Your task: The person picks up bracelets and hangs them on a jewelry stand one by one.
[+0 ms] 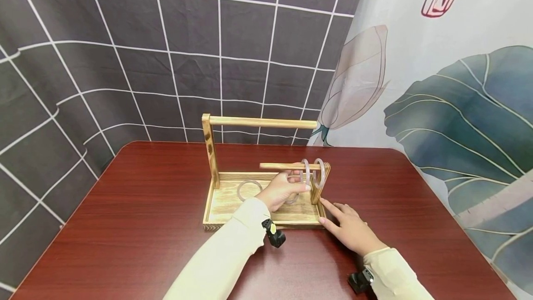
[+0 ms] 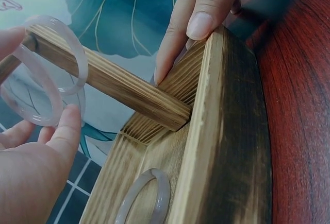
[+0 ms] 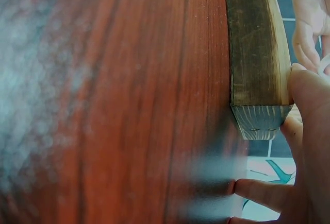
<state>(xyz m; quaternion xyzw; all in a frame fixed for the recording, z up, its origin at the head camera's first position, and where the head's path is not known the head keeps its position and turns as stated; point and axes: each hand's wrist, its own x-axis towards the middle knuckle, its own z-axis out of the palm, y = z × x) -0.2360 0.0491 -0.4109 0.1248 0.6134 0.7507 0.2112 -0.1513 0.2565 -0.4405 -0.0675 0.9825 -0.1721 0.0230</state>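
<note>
A wooden stand has a shallow tray (image 1: 260,222), a high rod (image 1: 262,122) and a shorter, lower rod (image 1: 275,166) on a post at the right. Two pale translucent bangles hang around the lower rod. My left hand (image 1: 278,192) pinches the left one, a bangle (image 1: 307,172), between thumb and fingers; the other bangle (image 1: 322,172) hangs nearer the post. Inside the tray lie a bangle (image 1: 239,191) at the left and another bangle (image 1: 294,199), partly hidden behind my left hand. My right hand (image 1: 350,228) touches the tray's right end with extended fingers.
The stand rests on a reddish-brown table (image 1: 137,226). Behind it hangs a dark grid-patterned cloth (image 1: 187,73), with a lotus-printed curtain (image 1: 449,105) at the right. The high rod spans above the back of the tray.
</note>
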